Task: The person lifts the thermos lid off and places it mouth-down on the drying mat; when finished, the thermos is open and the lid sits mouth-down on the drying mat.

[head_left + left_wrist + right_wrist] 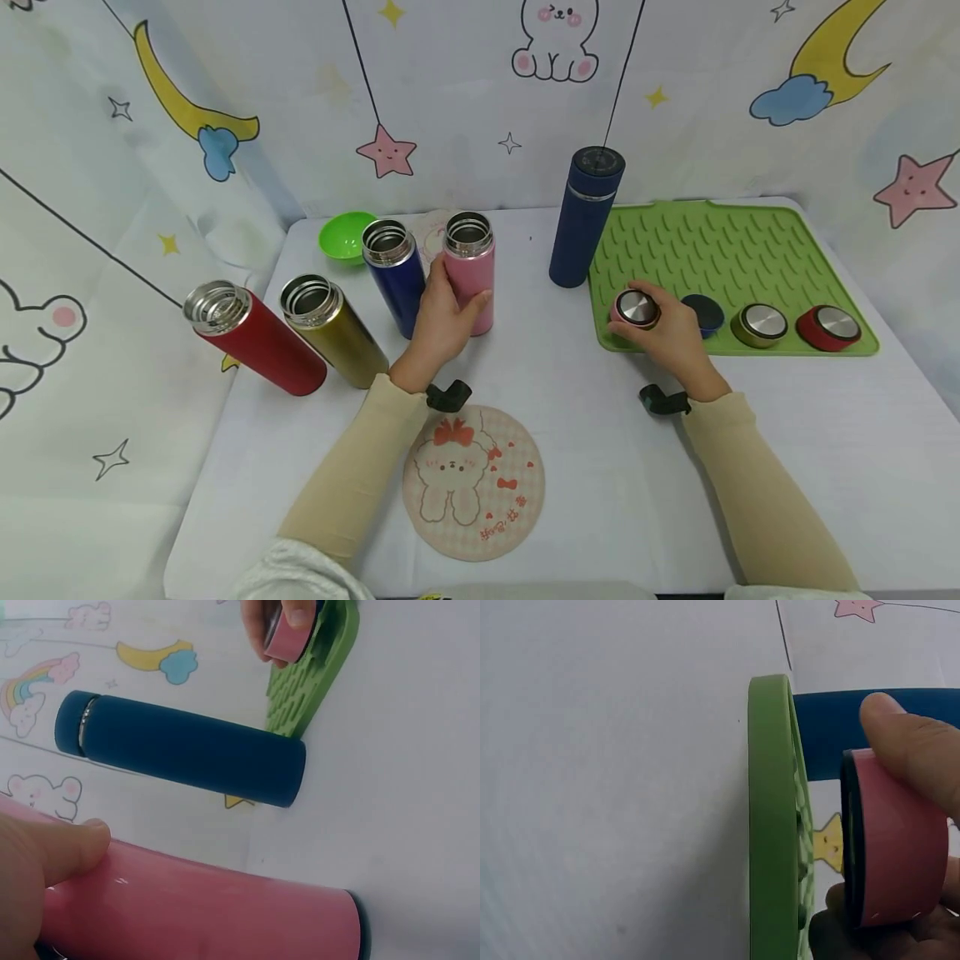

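Observation:
My left hand [442, 321] grips a pink thermos bottle [480, 283], which stands upright with its steel mouth uncovered. Just left of it is a blue thermos bottle [397, 287], also without a lid. In my right hand [675, 333] is a pink lid [904, 836], pinched between thumb and fingers near the left front corner of a green drying mat [712, 250]. The right wrist view shows the lid slightly off the mat. Beside that hand a dark blue lid [703, 314] is partly covered by the fingers.
A gold bottle [337, 333] and a red bottle [262, 342] stand open-mouthed at left. A green bowl [347, 236] sits behind them. One tall navy bottle [587, 221] is capped. On the mat lie a gold lid [761, 324] and a red lid [828, 327]. A round bunny mat [474, 483] lies in front.

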A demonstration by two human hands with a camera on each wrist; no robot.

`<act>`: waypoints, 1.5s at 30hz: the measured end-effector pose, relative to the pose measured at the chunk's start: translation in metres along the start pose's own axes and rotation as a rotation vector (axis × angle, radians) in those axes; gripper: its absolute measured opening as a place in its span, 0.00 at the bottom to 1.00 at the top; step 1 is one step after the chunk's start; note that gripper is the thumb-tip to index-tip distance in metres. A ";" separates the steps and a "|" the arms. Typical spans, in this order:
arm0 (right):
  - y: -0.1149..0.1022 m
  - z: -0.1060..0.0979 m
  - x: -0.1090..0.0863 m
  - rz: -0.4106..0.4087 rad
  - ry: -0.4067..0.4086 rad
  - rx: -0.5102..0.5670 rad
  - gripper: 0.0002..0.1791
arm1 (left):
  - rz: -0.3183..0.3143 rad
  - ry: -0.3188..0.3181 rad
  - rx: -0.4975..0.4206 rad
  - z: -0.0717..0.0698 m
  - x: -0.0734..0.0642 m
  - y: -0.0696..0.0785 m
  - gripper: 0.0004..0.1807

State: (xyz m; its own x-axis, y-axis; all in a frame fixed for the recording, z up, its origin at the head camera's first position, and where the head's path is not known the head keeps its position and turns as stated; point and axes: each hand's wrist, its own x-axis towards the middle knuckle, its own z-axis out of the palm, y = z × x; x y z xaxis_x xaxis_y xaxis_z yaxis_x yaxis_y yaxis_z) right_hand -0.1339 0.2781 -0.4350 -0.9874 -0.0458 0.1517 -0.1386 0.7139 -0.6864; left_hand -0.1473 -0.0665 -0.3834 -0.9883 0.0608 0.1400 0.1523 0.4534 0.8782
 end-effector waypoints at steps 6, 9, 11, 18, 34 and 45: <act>0.003 -0.003 0.001 0.015 -0.060 -0.019 0.42 | -0.002 0.011 -0.013 0.002 0.005 -0.001 0.45; 0.003 -0.003 0.002 0.014 -0.074 -0.027 0.42 | 0.004 0.021 -0.021 0.002 0.007 0.000 0.45; 0.003 -0.004 0.003 0.009 -0.084 -0.037 0.43 | 0.001 0.030 -0.019 0.002 0.008 0.000 0.45; 0.003 -0.002 0.007 -0.023 -0.130 -0.081 0.42 | -0.001 0.053 0.001 0.003 0.008 -0.001 0.46; 0.005 -0.003 0.006 -0.005 -0.150 -0.081 0.48 | -0.040 -0.047 0.012 0.000 -0.017 -0.010 0.53; -0.006 -0.017 -0.006 0.014 -0.054 -0.094 0.52 | -0.061 -0.086 -0.061 -0.008 -0.066 -0.012 0.50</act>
State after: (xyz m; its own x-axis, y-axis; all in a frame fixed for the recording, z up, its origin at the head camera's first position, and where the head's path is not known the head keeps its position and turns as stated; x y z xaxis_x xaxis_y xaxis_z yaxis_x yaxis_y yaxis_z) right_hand -0.1253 0.2857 -0.4198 -0.9922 -0.0709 0.1022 -0.1192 0.7771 -0.6180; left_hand -0.0843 -0.0829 -0.3997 -0.9926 0.1117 0.0480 0.0895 0.4038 0.9105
